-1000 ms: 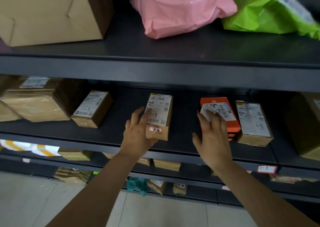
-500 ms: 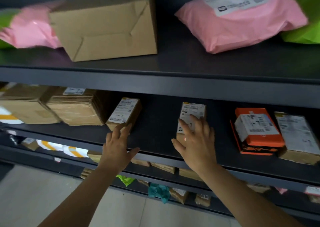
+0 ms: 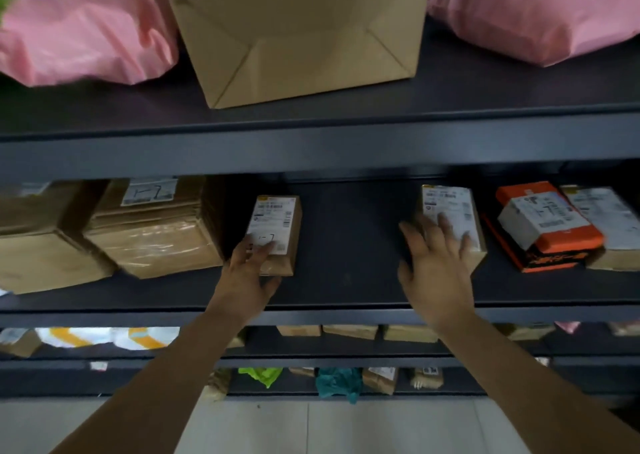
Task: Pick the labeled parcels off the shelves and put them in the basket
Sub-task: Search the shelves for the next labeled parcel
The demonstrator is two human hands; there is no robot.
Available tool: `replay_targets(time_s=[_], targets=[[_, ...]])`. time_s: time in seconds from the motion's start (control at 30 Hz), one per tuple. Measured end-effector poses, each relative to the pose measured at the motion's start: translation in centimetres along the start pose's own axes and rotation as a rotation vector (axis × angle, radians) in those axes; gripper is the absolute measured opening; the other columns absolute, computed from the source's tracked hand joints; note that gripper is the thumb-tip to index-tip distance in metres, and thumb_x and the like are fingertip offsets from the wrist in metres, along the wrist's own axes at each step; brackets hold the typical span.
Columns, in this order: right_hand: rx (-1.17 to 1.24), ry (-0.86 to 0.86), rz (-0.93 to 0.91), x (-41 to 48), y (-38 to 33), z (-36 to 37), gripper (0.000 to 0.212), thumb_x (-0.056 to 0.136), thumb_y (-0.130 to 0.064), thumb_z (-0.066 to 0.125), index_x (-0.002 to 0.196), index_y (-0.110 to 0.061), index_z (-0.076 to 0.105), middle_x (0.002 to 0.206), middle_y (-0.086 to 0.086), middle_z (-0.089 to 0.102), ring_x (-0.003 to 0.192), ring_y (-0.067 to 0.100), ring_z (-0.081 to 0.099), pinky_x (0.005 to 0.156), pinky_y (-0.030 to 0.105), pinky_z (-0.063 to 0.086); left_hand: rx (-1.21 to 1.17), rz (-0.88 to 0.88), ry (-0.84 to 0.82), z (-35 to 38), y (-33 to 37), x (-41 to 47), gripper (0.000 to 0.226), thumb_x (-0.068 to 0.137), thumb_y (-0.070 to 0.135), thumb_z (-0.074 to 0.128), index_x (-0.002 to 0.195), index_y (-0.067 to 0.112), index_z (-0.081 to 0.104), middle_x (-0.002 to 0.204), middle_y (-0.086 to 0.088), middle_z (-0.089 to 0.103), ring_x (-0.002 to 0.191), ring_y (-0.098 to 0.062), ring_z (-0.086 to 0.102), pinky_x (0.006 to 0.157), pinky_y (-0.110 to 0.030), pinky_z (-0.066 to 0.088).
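Two small brown boxes with white labels lie on the middle shelf (image 3: 346, 291). My left hand (image 3: 247, 273) holds the left box (image 3: 277, 218) at its near end, fingers on top of the label and thumb at the front edge. With its fingers spread and straight, my right hand (image 3: 436, 266) rests on the near end of the right box (image 3: 446, 201). Right of that box sit an orange labeled parcel (image 3: 550, 232) and another labeled brown box (image 3: 609, 218). No basket is in view.
Larger taped cartons (image 3: 152, 232) fill the middle shelf to the left. The top shelf holds a brown paper parcel (image 3: 298, 31) between two pink mailers (image 3: 83, 34). Lower shelves carry several small parcels, and pale floor tiles (image 3: 311, 426) lie below.
Both hands moved left along the shelf. My left hand went from the middle box to the left small box; my right hand went from the orange parcel to the middle box.
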State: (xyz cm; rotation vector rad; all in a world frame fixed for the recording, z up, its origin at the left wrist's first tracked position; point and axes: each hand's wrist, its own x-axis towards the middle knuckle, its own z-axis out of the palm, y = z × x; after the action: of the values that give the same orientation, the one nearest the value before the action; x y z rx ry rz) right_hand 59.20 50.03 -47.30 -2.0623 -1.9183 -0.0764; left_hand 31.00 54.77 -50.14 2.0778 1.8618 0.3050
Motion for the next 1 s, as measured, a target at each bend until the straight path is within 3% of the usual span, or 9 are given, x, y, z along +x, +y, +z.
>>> replay_targets(time_s=[0.1, 0.23, 0.37, 0.47, 0.57, 0.73, 0.8, 0.93, 1.0], targets=[[0.194, 0.002, -0.062, -0.7, -3.6, 0.8, 0.057, 0.08, -0.016, 0.071, 0.132, -0.007, 0.05, 0.135, 0.016, 0.049, 0.131, 0.037, 0.039, 0.105, 0.055, 0.037, -0.083, 0.094, 0.033, 0.1, 0.2, -0.4, 0.053, 0.087, 0.017, 0.06, 0.136, 0.027, 0.045, 0.149, -0.004, 0.023, 0.131, -0.031, 0.036, 0.107, -0.041, 0.036], [0.486, -0.278, 0.163, -0.4, -8.8, 2.1, 0.061, 0.095, -0.039, 0.05, 0.147, -0.014, 0.029, 0.149, 0.005, 0.034, 0.138, 0.024, 0.026, 0.107, 0.035, 0.032, -0.201, 0.258, 0.064, -0.3, 0.3, -1.4, 0.04, 0.089, 0.013, 0.058, 0.128, 0.023, 0.055, 0.136, -0.001, 0.038, 0.114, -0.02, 0.053, 0.1, -0.036, 0.043], [0.652, -0.381, 0.31, 1.2, -11.7, 4.2, 0.051, 0.095, -0.042, 0.047, 0.136, -0.012, 0.044, 0.137, 0.009, 0.05, 0.128, 0.026, 0.045, 0.1, 0.032, 0.039, -0.377, 0.08, 0.07, -0.3, 0.3, -1.3, 0.051, 0.093, 0.026, 0.052, 0.141, 0.019, 0.036, 0.145, -0.002, 0.031, 0.121, -0.019, 0.049, 0.101, -0.036, 0.043], [0.732, -0.412, 0.374, 2.0, -13.0, 5.1, 0.043, 0.096, -0.041, 0.046, 0.129, -0.014, 0.048, 0.127, 0.007, 0.058, 0.115, 0.024, 0.055, 0.085, 0.026, 0.043, -0.536, -0.124, -0.031, -0.3, 0.1, -0.2, 0.048, 0.096, 0.03, 0.046, 0.141, 0.016, 0.034, 0.141, -0.005, 0.044, 0.126, -0.022, 0.047, 0.1, -0.031, 0.039], [0.783, -0.39, 0.419, 2.1, -13.7, 5.9, 0.04, 0.095, -0.039, 0.048, 0.125, -0.012, 0.052, 0.12, 0.007, 0.061, 0.107, 0.023, 0.058, 0.077, 0.023, 0.04, -0.604, -0.096, -0.093, -0.2, 0.3, 0.1, 0.037, 0.099, 0.027, 0.04, 0.135, 0.019, 0.043, 0.128, 0.001, 0.056, 0.115, -0.017, 0.053, 0.086, -0.021, 0.037], [0.921, -0.288, 0.535, 1.5, -12.4, 6.4, 0.03, 0.092, -0.033, 0.058, 0.109, -0.009, 0.051, 0.104, 0.002, 0.06, 0.091, 0.016, 0.057, 0.064, 0.02, 0.041, -0.69, -0.102, -0.041, -0.1, 0.7, -0.3, 0.041, 0.097, 0.03, 0.044, 0.136, 0.018, 0.044, 0.131, 0.0, 0.054, 0.111, -0.008, 0.052, 0.087, -0.018, 0.036], [0.965, -0.266, 0.525, 1.4, -11.4, 6.5, 0.031, 0.09, -0.028, 0.061, 0.11, -0.007, 0.053, 0.106, 0.001, 0.062, 0.097, 0.017, 0.061, 0.068, 0.019, 0.046, -0.697, -0.076, -0.068, 0.3, 0.9, -0.2, 0.042, 0.096, 0.03, 0.047, 0.136, 0.017, 0.044, 0.135, -0.001, 0.053, 0.117, -0.011, 0.052, 0.094, -0.021, 0.039], [0.899, -0.201, 0.471, 0.8, -9.1, 5.7, 0.042, 0.086, -0.022, 0.065, 0.125, -0.015, 0.051, 0.118, 0.006, 0.058, 0.111, 0.022, 0.056, 0.092, 0.039, 0.05, -0.698, -0.032, -0.148, 1.6, 2.9, -0.1, 0.044, 0.095, 0.025, 0.05, 0.138, 0.016, 0.043, 0.138, -0.004, 0.051, 0.122, -0.012, 0.05, 0.101, -0.025, 0.039], [0.782, -0.189, 0.429, 0.4, -7.8, 4.8, 0.046, 0.091, -0.02, 0.059, 0.134, -0.017, 0.045, 0.123, 0.007, 0.052, 0.116, 0.023, 0.05, 0.095, 0.03, 0.043, -0.673, -0.018, -0.174, 2.4, 4.7, -0.1, 0.046, 0.096, 0.026, 0.048, 0.14, 0.016, 0.04, 0.139, -0.004, 0.049, 0.123, -0.014, 0.049, 0.101, -0.024, 0.038]])
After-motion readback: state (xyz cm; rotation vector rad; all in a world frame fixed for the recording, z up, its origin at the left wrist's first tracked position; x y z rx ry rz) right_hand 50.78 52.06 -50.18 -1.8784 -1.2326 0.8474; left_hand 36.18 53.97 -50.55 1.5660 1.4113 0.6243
